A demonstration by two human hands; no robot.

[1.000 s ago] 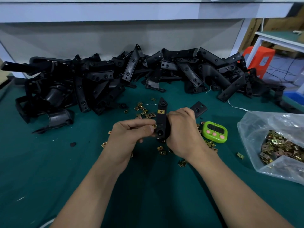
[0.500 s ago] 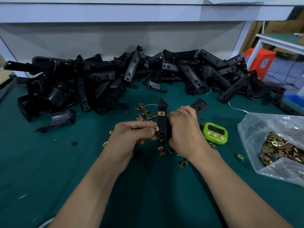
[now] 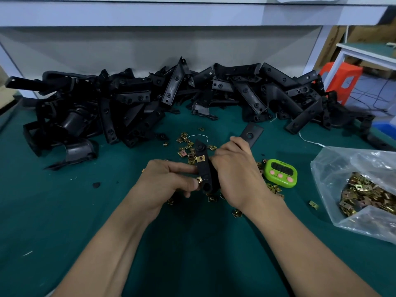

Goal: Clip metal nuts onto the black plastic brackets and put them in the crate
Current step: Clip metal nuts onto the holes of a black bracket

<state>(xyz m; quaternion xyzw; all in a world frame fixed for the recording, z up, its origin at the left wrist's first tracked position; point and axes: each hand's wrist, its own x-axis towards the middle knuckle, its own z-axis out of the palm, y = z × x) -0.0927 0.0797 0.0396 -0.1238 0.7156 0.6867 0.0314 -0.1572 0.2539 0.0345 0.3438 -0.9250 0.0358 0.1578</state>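
Observation:
My right hand [image 3: 237,176] grips a black plastic bracket [image 3: 203,168] above the green table; one brass nut [image 3: 200,158] is clipped on its upper part. My left hand [image 3: 169,181] pinches a second brass nut [image 3: 199,180] against the bracket's left edge, near its lower hole. The bracket's other arm [image 3: 251,133] sticks out behind my right hand. Loose brass nuts [image 3: 186,146] lie scattered on the table around and under my hands. No crate is visible.
A long pile of black brackets [image 3: 171,99] runs along the back of the table. A clear plastic bag of nuts [image 3: 360,189] lies at the right, with a green timer [image 3: 280,172] beside my right hand. An orange stool [image 3: 342,82] stands beyond the table at right.
My hands and the bracket have stayed in nearly the same spot. My left thumb and fingers have pressed the second nut a little further onto the bracket's edge.

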